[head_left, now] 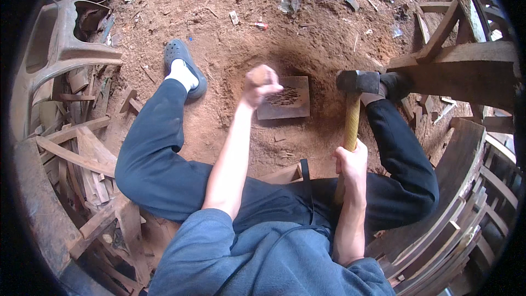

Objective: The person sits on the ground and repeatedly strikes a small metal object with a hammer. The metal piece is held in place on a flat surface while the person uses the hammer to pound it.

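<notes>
Sledgehammer [352, 118], handle uppermost in yellow wrap: it lies to the right of the slab [299, 106], its dark head well past the slab's right edge and just in front of the right shoe [393, 85]. The right hand [352, 163] has it, fingers curled fully round the lower handle with the thumb lapped over. The left hand [256, 92] is raised at the slab's upper left corner; motion smears it, but its fingers seem bent round a tan, blunt-ended piece [259, 75], perhaps wood, and I cannot tell how tightly. The slab sits in a shallow hollow in the dirt ground [230, 38], dark marks crowding its middle.

For good work here, I would bring any piece well inside the slab's four edges, bedded flat on the face, and keep the left fingertips low on its side, out of the hammer head's line. A loose wrist and a square, level face should serve better than force; a blow near a corner could tip the slab in soft dirt.

Counted: one sledgehammer, one slab, one tan piece, two hands, two feet, of which the left wears a grey clog [179, 52], and one plastic chair [57, 49] at the left. The wood scraps [98, 170] at either side are too many and too tangled to number.
</notes>
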Demonstrator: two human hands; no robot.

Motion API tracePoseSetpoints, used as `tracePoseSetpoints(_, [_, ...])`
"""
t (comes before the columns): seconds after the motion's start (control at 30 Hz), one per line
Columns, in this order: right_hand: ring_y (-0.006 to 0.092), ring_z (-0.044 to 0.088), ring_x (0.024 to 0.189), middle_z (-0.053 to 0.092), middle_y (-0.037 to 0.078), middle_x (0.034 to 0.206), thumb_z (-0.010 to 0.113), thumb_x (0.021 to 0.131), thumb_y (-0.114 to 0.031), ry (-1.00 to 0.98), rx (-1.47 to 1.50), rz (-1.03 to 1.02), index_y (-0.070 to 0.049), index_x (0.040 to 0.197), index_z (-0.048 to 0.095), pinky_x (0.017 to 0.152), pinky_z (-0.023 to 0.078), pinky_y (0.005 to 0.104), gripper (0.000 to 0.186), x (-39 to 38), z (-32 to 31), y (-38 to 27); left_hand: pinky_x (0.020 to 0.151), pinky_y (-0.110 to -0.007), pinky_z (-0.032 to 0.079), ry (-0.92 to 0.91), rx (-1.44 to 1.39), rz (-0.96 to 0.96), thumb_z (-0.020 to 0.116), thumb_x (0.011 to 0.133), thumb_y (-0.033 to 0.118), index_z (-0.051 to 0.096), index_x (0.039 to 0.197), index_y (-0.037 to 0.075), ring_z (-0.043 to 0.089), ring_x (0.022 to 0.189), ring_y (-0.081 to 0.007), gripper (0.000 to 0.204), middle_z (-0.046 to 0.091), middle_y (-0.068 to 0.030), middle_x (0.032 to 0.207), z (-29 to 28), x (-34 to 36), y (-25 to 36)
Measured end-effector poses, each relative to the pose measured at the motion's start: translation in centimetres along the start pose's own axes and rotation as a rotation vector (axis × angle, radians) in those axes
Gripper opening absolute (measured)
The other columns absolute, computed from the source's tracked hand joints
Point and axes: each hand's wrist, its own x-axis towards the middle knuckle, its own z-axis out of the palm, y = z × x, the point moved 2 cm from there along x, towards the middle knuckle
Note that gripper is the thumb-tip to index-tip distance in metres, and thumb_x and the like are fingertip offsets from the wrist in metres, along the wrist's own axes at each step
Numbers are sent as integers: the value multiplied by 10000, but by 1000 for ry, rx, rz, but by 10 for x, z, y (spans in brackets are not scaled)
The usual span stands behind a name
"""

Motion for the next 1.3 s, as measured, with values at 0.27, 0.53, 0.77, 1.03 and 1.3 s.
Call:
tracePoseSetpoints(0.27, [105,403,334,474,31,535,581,685,6,-4,54,-9,-42,741,468,319,332,248,135,-6,-3,1,652,-277,452,80,-113,-45,731,634,-41,509,770,92,562,694,-126,292,555,-5,710,7,-13,15])
tracePoseSetpoints(0.53, [104,410,336,457,18,531,582,695,4,-5,48,-25,-46,738,463,323,336,249,137,-6,-7,5,629,-247,445,-5,55,-85,772,646,18,550,775,81,535,665,-87,265,563,19,708,29,-19,-17])
tracePoseSetpoints(0.77, [54,430,477,464,-25,583,576,698,-15,-10,-94,-13,-53,738,492,426,358,239,101,-12,-7,-3,608,-255,447,-1,222,-11,810,634,90,571,748,73,536,640,-89,266,568,13,690,37,-17,-23])
tracePoseSetpoints(1.03, [286,673,677,638,216,716,583,704,-61,-50,-584,-220,10,962,608,642,507,371,269,-26,23,-13,648,-263,475,152,491,272,818,606,85,604,788,56,572,707,-107,282,628,-11,791,41,-20,-21])
tracePoseSetpoints(1.3, [462,599,859,616,299,821,555,739,-103,-135,-779,-210,13,949,563,745,482,486,240,-24,46,-13,691,-301,494,129,381,298,693,729,-5,616,839,55,591,733,-159,147,619,-31,797,33,-25,-24])
